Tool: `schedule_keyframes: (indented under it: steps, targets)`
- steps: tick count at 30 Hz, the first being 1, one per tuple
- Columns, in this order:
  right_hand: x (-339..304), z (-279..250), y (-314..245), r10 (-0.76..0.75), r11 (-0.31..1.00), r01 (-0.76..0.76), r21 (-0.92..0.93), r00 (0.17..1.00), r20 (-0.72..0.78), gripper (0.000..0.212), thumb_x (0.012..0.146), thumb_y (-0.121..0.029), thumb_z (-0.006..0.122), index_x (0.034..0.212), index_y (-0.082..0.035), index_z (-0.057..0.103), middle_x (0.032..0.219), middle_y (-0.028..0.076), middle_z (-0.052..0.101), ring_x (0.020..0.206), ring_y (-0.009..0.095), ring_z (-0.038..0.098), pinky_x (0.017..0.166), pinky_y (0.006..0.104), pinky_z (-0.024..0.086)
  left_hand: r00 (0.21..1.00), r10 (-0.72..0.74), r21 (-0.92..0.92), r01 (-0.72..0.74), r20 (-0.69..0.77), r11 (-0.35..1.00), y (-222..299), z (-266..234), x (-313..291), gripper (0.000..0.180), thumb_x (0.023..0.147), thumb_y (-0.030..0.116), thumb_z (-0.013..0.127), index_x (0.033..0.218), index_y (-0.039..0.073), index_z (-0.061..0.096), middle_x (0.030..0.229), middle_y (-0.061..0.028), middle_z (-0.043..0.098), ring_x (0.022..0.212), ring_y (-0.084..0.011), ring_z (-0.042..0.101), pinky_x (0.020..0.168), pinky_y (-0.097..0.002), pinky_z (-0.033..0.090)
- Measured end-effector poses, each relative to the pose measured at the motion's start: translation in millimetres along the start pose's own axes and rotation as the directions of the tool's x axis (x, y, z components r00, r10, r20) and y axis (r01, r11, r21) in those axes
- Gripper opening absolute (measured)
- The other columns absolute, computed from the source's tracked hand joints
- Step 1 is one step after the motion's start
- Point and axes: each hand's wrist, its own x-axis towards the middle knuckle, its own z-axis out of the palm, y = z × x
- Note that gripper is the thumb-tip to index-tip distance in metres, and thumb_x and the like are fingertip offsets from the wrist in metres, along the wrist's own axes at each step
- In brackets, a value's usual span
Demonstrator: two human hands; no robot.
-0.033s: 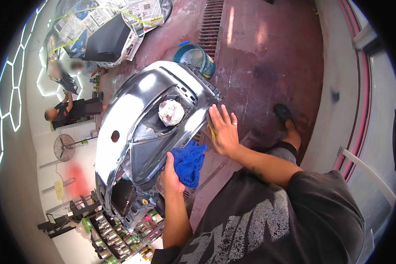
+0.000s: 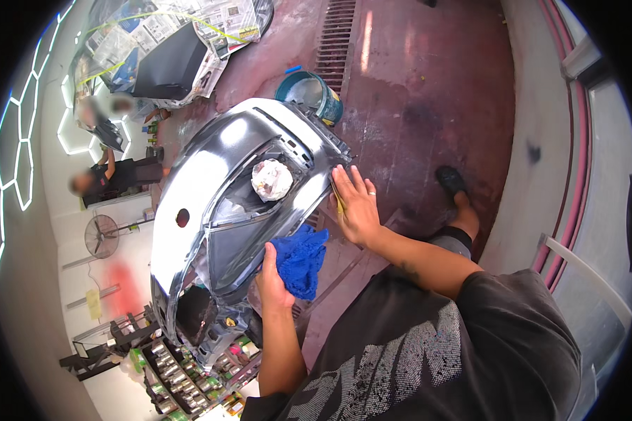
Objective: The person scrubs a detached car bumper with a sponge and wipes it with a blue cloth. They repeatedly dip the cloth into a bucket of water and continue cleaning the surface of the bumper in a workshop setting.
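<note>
A glossy silver-and-black car bumper [image 2: 225, 151] stands in front of me, with a crumpled, paper-covered round piece [image 2: 272, 179] in its opening. My left hand [image 2: 275, 286] is closed on a blue cloth [image 2: 302, 263], beside the bumper's lower edge. With fingers straight and together, my right hand [image 2: 357, 210] lies against the bumper's near right edge. A thin yellow pad [image 2: 340, 203] shows between that palm and the bumper; most of it is hidden under the hand.
A teal bucket [image 2: 309, 95] with cloudy liquid stands behind the bumper beside a floor grate [image 2: 337, 42]. Newspaper-covered car parts [image 2: 168, 56] are at the far left. Another person [image 2: 119, 175], a fan [image 2: 102, 236] and shelves of cans [image 2: 175, 375] are on the left.
</note>
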Motion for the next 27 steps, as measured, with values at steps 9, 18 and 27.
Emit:
schedule_keyframes:
  steps: [9, 18, 27]
  targets:
    - [5, 2, 20, -0.098, 0.995, 0.1, -0.031, 0.993, 0.062, 0.063, 0.114, -0.033, 0.054, 0.172, -0.011, 0.041, 0.18, 0.012, 0.039, 0.168, 0.039, 0.029, 0.131, 0.0648, 0.027, 0.996, -0.034, -0.066, 0.039, 0.077, 0.997, 0, 3, 2, 0.055, 0.115, 0.045, 0.061, 0.143, -0.003, 0.064, 0.133, -0.018, 0.076, 0.116, -0.0321, 0.078, 0.098, -0.0493, 0.066]
    - [30, -7, 35, -0.149, 0.966, 0.133, 0.221, 0.987, 0.06, 0.058, 0.113, -0.03, 0.061, 0.167, -0.012, 0.05, 0.176, 0.012, 0.046, 0.163, 0.038, 0.039, 0.129, 0.0573, 0.033, 1.0, -0.031, -0.066, 0.031, 0.001, 0.997, -7, 3, 11, 0.062, 0.118, 0.051, 0.05, 0.144, -0.003, 0.064, 0.139, -0.0196, 0.074, 0.121, -0.035, 0.076, 0.106, -0.0507, 0.062]
    - [48, -54, 24, -0.435, 0.883, 0.467, -0.035, 0.846, 0.308, 0.069, 0.107, -0.039, 0.061, 0.171, -0.018, 0.045, 0.177, 0.006, 0.045, 0.164, 0.039, 0.037, 0.126, 0.0649, 0.032, 0.996, -0.044, -0.155, 0.031, -0.082, 0.987, -6, 14, 2, 0.053, 0.117, 0.04, 0.06, 0.145, -0.004, 0.063, 0.136, -0.0194, 0.074, 0.116, -0.0329, 0.078, 0.101, -0.0479, 0.065]
